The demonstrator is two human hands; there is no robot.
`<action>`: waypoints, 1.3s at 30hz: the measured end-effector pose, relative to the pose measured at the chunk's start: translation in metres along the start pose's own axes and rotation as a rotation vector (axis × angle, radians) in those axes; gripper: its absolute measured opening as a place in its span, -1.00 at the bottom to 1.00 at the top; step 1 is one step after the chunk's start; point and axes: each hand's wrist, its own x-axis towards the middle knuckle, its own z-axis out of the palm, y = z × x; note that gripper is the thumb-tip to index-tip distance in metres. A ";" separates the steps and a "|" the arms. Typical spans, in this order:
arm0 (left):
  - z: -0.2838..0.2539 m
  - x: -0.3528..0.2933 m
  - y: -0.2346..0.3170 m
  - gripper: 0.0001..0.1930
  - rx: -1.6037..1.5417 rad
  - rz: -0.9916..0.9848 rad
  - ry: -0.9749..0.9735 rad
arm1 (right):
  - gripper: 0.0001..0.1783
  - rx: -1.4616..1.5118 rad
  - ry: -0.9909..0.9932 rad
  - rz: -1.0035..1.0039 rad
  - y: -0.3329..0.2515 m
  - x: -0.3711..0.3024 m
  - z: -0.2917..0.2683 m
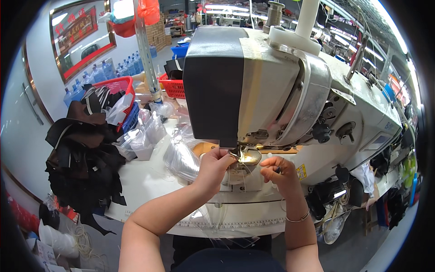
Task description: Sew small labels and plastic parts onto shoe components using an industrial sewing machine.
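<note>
A large industrial sewing machine (267, 90) with a dark end cover stands in front of me, its needle area lit by a small lamp. My left hand (212, 168) is closed in a pinch right by the needle and presser foot, at the left of the lit metal plate (250, 157). What its fingertips hold is too small to make out. To the right of the plate, my right hand (279, 172) is raised with its fingers curled together. A small dark bit shows between them, its kind unclear. Fine threads hang below the needle area.
Clear plastic bags (181, 156) lie left of the machine bed. A heap of black and brown cut pieces (84, 154) overhangs the table's left side. Behind stand red baskets (173, 87) and a metal post (146, 50). A ruler tape (235, 224) follows the front edge.
</note>
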 end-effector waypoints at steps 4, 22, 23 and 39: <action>-0.001 0.001 -0.009 -0.96 -0.053 0.054 0.038 | -0.83 -0.060 -0.003 0.017 -0.011 0.005 -0.003; 0.004 -0.014 0.000 -0.96 -0.087 -0.053 0.064 | -0.67 -1.138 0.291 -0.960 -0.003 -0.013 0.027; 0.011 -0.017 0.001 -0.97 -0.112 -0.013 0.103 | -0.70 -1.245 0.279 -0.989 0.003 -0.013 0.031; 0.032 -0.012 -0.030 -0.92 -0.235 0.358 0.286 | -0.69 -1.335 0.231 -0.996 -0.018 0.001 0.027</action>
